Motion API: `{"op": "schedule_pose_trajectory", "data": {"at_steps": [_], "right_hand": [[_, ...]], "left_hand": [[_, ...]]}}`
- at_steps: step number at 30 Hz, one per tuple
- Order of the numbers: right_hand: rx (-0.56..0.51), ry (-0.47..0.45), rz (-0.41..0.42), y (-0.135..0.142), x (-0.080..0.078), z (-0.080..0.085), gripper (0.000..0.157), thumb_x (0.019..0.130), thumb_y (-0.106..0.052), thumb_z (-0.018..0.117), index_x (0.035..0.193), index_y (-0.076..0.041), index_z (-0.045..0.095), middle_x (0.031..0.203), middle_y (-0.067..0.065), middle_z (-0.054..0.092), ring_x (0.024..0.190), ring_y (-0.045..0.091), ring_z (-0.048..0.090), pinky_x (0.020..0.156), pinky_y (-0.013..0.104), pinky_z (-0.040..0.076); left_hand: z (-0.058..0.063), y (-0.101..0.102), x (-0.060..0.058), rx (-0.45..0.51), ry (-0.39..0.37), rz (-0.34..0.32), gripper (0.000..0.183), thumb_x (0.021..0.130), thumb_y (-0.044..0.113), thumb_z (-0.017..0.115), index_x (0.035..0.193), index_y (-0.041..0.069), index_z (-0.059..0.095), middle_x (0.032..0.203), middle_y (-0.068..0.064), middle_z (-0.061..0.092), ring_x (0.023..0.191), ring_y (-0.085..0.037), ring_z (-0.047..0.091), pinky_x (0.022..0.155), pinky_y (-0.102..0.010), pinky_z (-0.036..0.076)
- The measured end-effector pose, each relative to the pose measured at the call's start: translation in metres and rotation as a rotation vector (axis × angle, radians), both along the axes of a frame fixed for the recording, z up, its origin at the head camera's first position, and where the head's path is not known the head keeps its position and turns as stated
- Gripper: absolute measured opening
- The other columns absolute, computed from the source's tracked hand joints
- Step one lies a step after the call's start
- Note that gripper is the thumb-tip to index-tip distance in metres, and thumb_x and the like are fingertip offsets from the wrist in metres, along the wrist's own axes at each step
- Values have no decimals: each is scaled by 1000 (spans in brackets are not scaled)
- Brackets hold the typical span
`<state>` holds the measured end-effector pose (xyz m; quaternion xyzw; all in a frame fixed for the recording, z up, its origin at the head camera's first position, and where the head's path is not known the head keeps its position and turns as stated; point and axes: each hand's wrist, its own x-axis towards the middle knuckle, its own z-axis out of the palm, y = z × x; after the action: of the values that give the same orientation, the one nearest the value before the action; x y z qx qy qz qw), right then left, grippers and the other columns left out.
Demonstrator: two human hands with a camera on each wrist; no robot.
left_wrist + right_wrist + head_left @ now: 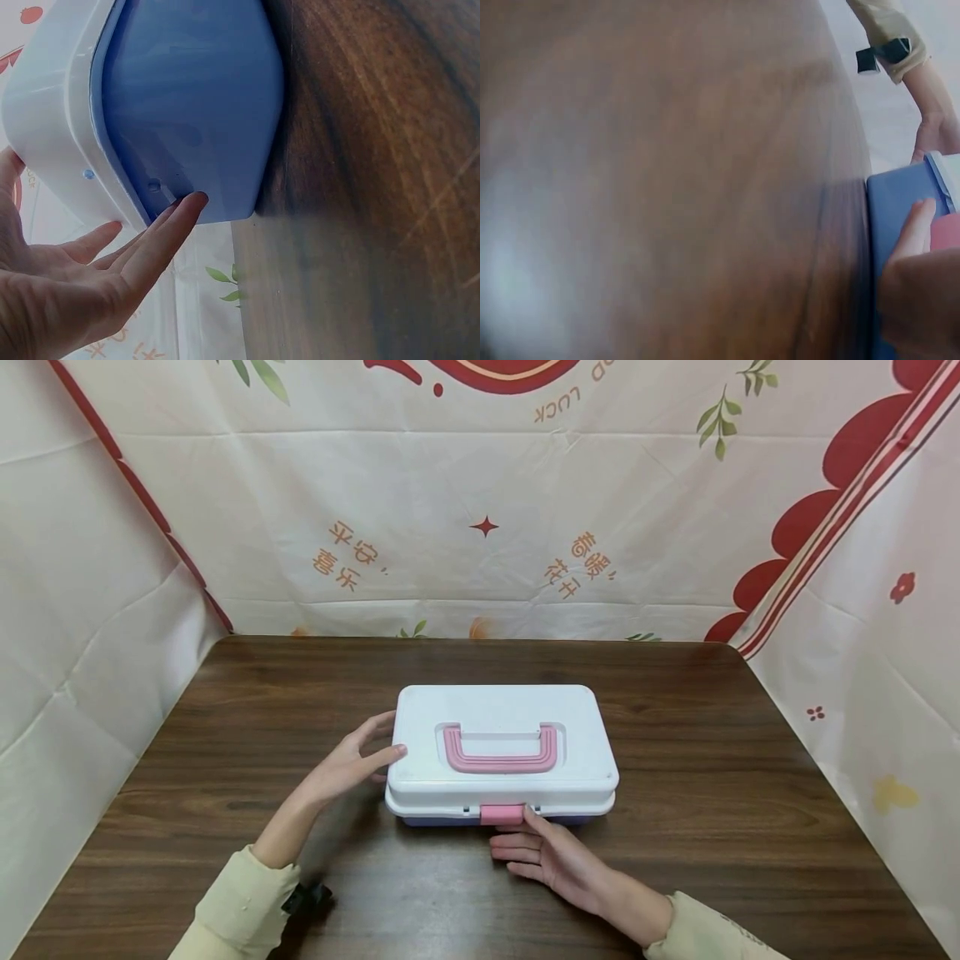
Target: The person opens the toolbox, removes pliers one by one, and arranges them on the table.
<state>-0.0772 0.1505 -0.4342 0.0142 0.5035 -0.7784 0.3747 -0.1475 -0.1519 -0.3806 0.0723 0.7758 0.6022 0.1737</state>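
Note:
A storage box with a white lid [510, 703], a blue body [202, 112] and a folded pink handle [501, 765] stands closed on the table. At its left end is my left hand [347, 768], thumb over the lid's edge and the other fingers stretched along the side. The left wrist view shows those fingers [161, 240] reaching over the blue end wall. My right hand [566, 864] is at the front, its thumb tip at the right edge of the pink latch [501, 815]. Its other fingers extend below the latch, in front of the body.
The box rests on a dark wood-grain table [300, 693]. A white printed cloth [450, 477] hangs behind the table and along both sides. A black device [309, 898] sits at my left wrist, beside the pale sleeve [243, 902].

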Motion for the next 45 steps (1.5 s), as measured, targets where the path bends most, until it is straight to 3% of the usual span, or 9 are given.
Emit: {"op": "schedule_pose_trajectory", "data": {"at_steps": [8, 14, 18, 25, 32, 39, 45], "right_hand": [[-1, 30, -80, -3, 3, -6, 67, 93, -40, 40, 121, 20, 33, 110, 28, 52, 103, 29, 52, 89, 35, 38], [1, 42, -81, -2, 6, -2, 59, 93, -39, 40, 116, 16, 42, 101, 23, 59, 96, 28, 56, 85, 34, 41], [13, 54, -68, -1, 4, 4, 60, 93, -39, 41, 118, 16, 41, 103, 27, 56, 97, 30, 56, 85, 36, 41], [130, 76, 6, 0, -4, 10, 70, 90, -46, 41, 122, 15, 32, 104, 28, 56, 96, 31, 56, 84, 38, 42], [199, 67, 109, 1, -8, 12, 67, 88, -44, 45, 123, 13, 37, 104, 27, 56, 97, 32, 55, 82, 40, 43], [212, 87, 137, 4, -8, 11, 61, 90, -40, 45, 121, 12, 38, 104, 25, 57, 97, 32, 55, 82, 40, 43], [184, 145, 169, 8, -10, 6, 48, 90, -27, 49, 118, 12, 43, 109, 24, 55, 99, 32, 54, 83, 40, 42]], "left_hand": [[-2, 0, 0, 3, -4, -3, 69, 82, 35, 62, 137, 14, 26, 134, -17, 30, 111, -32, 43, 74, -41, 47], [-1, 1, 2, -8, -8, 2, 70, 81, 35, 62, 137, 14, 26, 135, -17, 29, 112, -32, 42, 74, -41, 47], [1, 0, 1, -10, -7, -1, 69, 81, 35, 62, 137, 15, 26, 135, -16, 29, 111, -32, 42, 74, -42, 47], [0, -1, 0, -11, -7, -7, 70, 82, 35, 62, 137, 15, 25, 134, -17, 29, 110, -32, 43, 75, -42, 46], [-2, -2, -1, -3, -4, -14, 69, 82, 34, 62, 137, 15, 25, 135, -17, 29, 111, -33, 42, 76, -44, 46], [-3, -2, -2, -1, -8, -16, 69, 82, 34, 62, 137, 15, 25, 135, -17, 29, 111, -33, 42, 75, -43, 46], [-3, -2, -2, -7, -16, -15, 69, 82, 35, 62, 137, 15, 25, 135, -17, 28, 110, -33, 44, 76, -44, 45]]}}
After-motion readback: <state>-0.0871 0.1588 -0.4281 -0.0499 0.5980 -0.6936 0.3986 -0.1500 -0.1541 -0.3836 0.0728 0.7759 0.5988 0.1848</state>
